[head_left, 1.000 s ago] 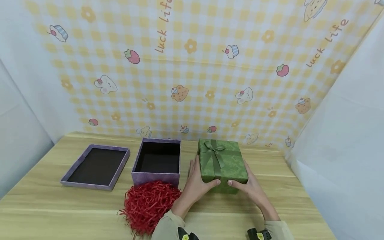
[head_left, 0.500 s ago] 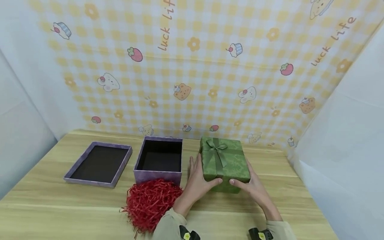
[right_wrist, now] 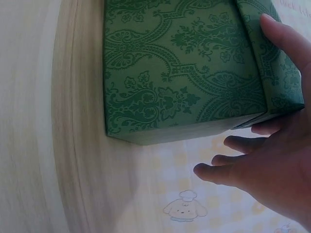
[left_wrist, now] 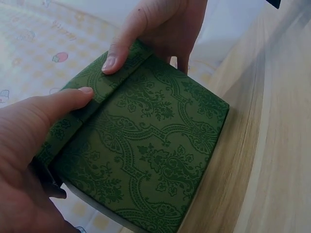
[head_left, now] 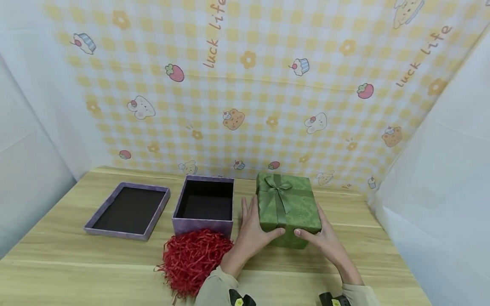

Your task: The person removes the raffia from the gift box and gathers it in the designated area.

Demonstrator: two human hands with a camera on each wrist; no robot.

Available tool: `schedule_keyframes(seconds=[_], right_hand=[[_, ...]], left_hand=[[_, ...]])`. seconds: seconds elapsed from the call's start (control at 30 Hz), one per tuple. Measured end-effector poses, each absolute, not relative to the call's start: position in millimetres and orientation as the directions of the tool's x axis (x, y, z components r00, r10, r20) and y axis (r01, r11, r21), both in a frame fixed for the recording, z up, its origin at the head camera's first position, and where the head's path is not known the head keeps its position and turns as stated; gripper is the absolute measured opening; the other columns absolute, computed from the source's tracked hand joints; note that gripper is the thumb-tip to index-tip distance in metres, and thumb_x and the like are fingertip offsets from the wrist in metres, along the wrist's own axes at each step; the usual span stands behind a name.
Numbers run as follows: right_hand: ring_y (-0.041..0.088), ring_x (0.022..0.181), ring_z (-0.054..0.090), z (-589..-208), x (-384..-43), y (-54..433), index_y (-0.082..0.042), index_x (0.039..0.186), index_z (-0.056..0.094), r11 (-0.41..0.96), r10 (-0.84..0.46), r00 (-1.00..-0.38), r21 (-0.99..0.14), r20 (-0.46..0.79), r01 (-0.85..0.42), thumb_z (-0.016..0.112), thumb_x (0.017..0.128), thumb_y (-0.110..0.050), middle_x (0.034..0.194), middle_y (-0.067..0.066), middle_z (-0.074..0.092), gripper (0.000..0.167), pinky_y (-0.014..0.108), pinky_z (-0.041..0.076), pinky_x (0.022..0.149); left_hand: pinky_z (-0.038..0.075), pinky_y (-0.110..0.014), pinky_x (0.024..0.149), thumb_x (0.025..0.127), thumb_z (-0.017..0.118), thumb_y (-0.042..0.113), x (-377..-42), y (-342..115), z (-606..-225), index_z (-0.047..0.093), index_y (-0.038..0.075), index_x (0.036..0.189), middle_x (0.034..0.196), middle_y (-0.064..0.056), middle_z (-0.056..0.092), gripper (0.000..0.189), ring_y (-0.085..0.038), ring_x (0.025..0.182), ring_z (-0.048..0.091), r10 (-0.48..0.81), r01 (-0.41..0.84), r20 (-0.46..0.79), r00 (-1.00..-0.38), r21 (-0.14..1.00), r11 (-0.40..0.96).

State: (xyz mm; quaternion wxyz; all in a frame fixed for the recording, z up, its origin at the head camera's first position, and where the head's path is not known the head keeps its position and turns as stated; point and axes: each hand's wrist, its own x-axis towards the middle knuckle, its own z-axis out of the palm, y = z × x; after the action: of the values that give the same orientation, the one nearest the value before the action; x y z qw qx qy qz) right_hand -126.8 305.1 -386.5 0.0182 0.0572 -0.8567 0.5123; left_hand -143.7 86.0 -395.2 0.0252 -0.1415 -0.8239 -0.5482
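Note:
A green patterned gift box stands on the table at centre right, its lid on top and a ribbon bow on that lid. My left hand grips the lid from the left, thumb across its front side. From the right, my right hand holds the same lid, its thumb also on the front. In the left wrist view, both thumbs press the lid's rim above the box's front wall. Some right fingers reach past the box's side in the right wrist view. The box's inside is hidden.
An uncovered purple box with a dark interior stands left of the green one. Farther left lies its purple lid, dark inside facing up. A heap of red paper shreds lies before the purple box. A checked cloth hangs behind.
The green lid has risen slightly, with both hands keeping their hold on it. The view has shifted a little; the purple box, its lid and the red shreds stay put.

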Motion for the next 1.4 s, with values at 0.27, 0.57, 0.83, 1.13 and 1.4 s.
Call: schedule_keyframes(seconds=[0.27, 0.57, 0.83, 1.13, 1.4], right_hand=[[0.038, 0.136, 0.012, -380, -126, 302, -0.032, 0.15, 0.003, 0.476, -0.07, -0.991, -0.869, 0.118, -0.137, 0.074, 0.08, -0.028, 0.153, 0.011, 0.009, 0.099, 0.065, 0.019, 0.098], [0.037, 0.136, 0.012, -370, -124, 301, -0.038, 0.148, 0.004, 0.501, -0.065, -0.98, -0.843, 0.187, -0.195, 0.075, 0.08, -0.027, 0.153, 0.008, 0.009, 0.1, 0.067, 0.02, 0.096], [0.037, 0.136, 0.012, -368, -128, 302, -0.036, 0.149, 0.004, 0.511, -0.086, -0.974, -0.83, 0.209, -0.223, 0.075, 0.08, -0.027, 0.153, 0.007, 0.009, 0.099, 0.067, 0.02, 0.096], [0.037, 0.134, 0.02, -363, -128, 293, -0.03, 0.15, 0.007, 0.514, -0.096, -0.967, -0.82, 0.236, -0.252, 0.077, 0.078, -0.028, 0.152, 0.011, 0.015, 0.1, 0.064, 0.024, 0.097], [0.039, 0.131, 0.027, -369, -118, 283, -0.029, 0.15, 0.009, 0.535, -0.092, -0.974, -0.815, 0.206, -0.223, 0.075, 0.078, -0.032, 0.149, 0.014, 0.021, 0.098, 0.065, 0.029, 0.093]], left_hand=[[0.028, -0.064, 0.095, 0.07, 0.078, 0.046, -144, 84, -388, 0.007, 0.006, 0.15, 0.151, -0.022, -0.007, 0.114, -0.037, 0.137, -0.01, 0.2, 0.285, 0.226, -0.953, 0.893, 0.35], [0.026, -0.062, 0.098, 0.072, 0.071, 0.058, -144, 82, -379, 0.0, 0.017, 0.151, 0.153, -0.007, -0.013, 0.113, -0.033, 0.138, -0.003, 0.233, 0.297, 0.229, -0.945, 0.901, 0.317], [0.025, -0.061, 0.099, 0.08, 0.061, 0.059, -148, 80, -378, 0.001, 0.015, 0.15, 0.153, -0.004, -0.013, 0.102, -0.036, 0.138, 0.005, 0.243, 0.297, 0.224, -0.944, 0.899, 0.321], [0.026, -0.059, 0.1, 0.082, 0.059, 0.059, -150, 73, -380, 0.003, 0.015, 0.151, 0.155, -0.006, -0.004, 0.099, -0.032, 0.138, 0.011, 0.219, 0.294, 0.23, -0.948, 0.898, 0.328], [0.029, -0.058, 0.098, 0.085, 0.055, 0.059, -141, 66, -385, 0.008, 0.01, 0.15, 0.15, -0.017, 0.019, 0.094, -0.034, 0.134, 0.024, 0.188, 0.299, 0.245, -0.951, 0.885, 0.357]])
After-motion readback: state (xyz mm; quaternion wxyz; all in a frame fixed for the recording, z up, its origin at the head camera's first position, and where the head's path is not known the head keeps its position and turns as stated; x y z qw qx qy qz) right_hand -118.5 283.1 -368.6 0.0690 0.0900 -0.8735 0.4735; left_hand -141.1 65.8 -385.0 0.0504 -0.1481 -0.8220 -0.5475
